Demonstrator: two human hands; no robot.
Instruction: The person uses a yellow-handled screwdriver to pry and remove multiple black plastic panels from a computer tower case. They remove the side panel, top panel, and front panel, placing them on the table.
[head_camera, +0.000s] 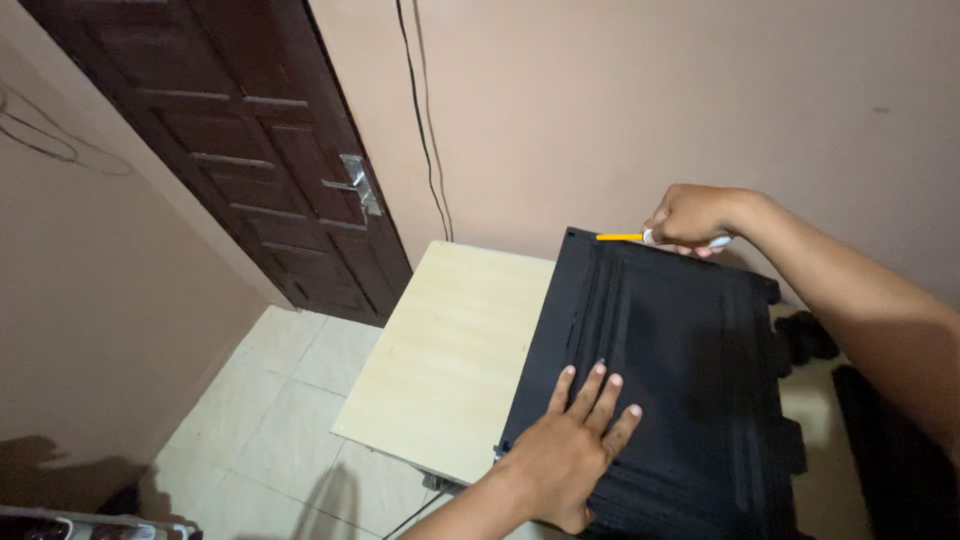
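Note:
A large flat black panel (680, 350) with ridges lies on a light wooden table (450, 350). My left hand (570, 450) presses flat on the panel's near left part, fingers spread. My right hand (690, 218) is at the panel's far edge, gripping a screwdriver (622, 237) with a thin yellow shaft and white handle. The shaft points left toward the panel's far left corner, and its tip lies just above that corner.
A dark brown door (250, 140) with a metal handle (358, 185) stands at the back left. Black cables (420, 110) run down the beige wall. Other black parts (810, 335) lie on the table to the right. Pale floor tiles (270, 420) lie below.

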